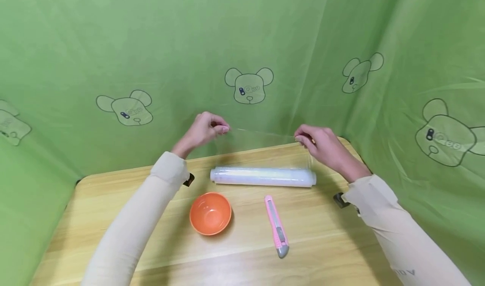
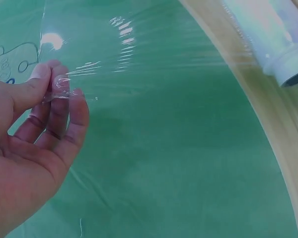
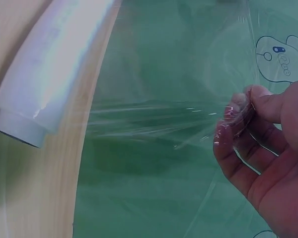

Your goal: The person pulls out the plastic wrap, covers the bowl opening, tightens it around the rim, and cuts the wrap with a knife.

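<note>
A roll of clear plastic wrap (image 1: pixel 263 177) lies crosswise near the table's far edge. A transparent sheet of wrap (image 2: pixel 124 42) stretches from it up to both hands. My left hand (image 1: pixel 204 129) pinches one corner of the sheet between thumb and fingers. At the other corner my right hand (image 1: pixel 320 145) pinches the film, which clings over its fingertips (image 3: pixel 223 134) in the right wrist view. Both hands are raised beyond the roll, with the film's edge drawn taut between them. Nearer the front stand an orange bowl (image 1: pixel 210 214) and a pink utility knife (image 1: pixel 276 226).
A wooden table (image 1: pixel 113 201) carries these things. Green curtains (image 1: pixel 182 46) printed with bear heads rise behind it and along both sides, close beyond the hands. The bowl sits left of the knife, both on the near side of the roll.
</note>
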Demonstrator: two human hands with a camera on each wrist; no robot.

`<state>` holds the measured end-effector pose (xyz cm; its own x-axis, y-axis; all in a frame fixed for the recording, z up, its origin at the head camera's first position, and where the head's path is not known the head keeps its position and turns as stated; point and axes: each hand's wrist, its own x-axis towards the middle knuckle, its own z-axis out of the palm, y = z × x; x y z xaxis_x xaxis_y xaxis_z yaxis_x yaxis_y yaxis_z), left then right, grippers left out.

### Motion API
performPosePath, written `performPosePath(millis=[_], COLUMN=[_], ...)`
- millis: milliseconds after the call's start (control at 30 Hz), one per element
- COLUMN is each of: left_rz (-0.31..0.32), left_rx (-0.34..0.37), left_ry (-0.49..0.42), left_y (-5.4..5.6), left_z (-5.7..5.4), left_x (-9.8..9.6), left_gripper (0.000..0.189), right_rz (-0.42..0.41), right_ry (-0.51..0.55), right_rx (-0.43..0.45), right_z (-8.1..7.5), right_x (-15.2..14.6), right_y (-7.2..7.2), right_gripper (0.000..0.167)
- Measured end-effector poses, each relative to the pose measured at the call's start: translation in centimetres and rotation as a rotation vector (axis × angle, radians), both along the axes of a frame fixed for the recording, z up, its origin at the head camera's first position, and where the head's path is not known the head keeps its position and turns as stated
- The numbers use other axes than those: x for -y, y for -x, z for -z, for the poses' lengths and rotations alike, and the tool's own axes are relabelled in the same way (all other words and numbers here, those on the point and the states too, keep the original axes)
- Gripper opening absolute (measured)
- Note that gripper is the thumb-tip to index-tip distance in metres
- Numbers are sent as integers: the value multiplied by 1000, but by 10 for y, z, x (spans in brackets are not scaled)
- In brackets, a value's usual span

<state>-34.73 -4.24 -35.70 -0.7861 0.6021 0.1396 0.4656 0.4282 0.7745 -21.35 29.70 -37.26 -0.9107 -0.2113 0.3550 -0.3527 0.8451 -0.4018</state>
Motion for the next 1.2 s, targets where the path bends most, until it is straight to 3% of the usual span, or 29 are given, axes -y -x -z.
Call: performPosePath(millis=[433,767,1000,1200], left_rz=[-44,-96,-119,-108], left_rx=[-10,-37,-58,-75], left_ry=[-57,-104,-124,-108], left_y=[-4,-2,-1,-10], left_z=[-3,-21,-27,-30], left_x=[22,23,26,32], left_gripper=[14,12,11,12], right_rz=[-71,-77,-86,-76], right_ry=[-22,-18,3,18], right_rx=[-71,-71,-82,-47], right_z=[-21,-38,-48,-52], right_x=[13,17,22,23], right_y=[18,20,20,15], right_gripper=[9,11,10,9])
